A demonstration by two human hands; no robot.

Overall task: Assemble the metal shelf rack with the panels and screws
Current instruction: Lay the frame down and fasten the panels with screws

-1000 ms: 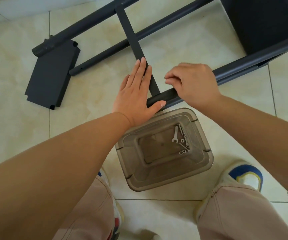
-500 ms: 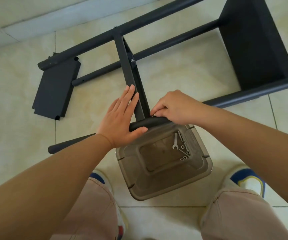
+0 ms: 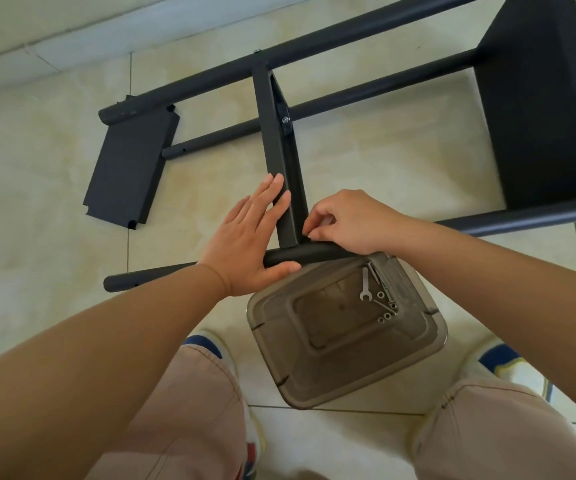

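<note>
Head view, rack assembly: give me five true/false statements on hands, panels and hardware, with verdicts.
1. The left hand lies flat and open against the upright panel and the near pole. True.
2. The right hand holds the wrench. False: the wrench lies in the clear plastic bin; the fingertips pinch at the joint of panel and pole, and what they pinch is too small to tell.
3. A loose panel lies flat on the floor at left. True.
4. The bin is empty. False: it holds the wrench plus screws and nuts.
5. The large panel at right lies detached, away from the poles. False: it sits between them.
</note>
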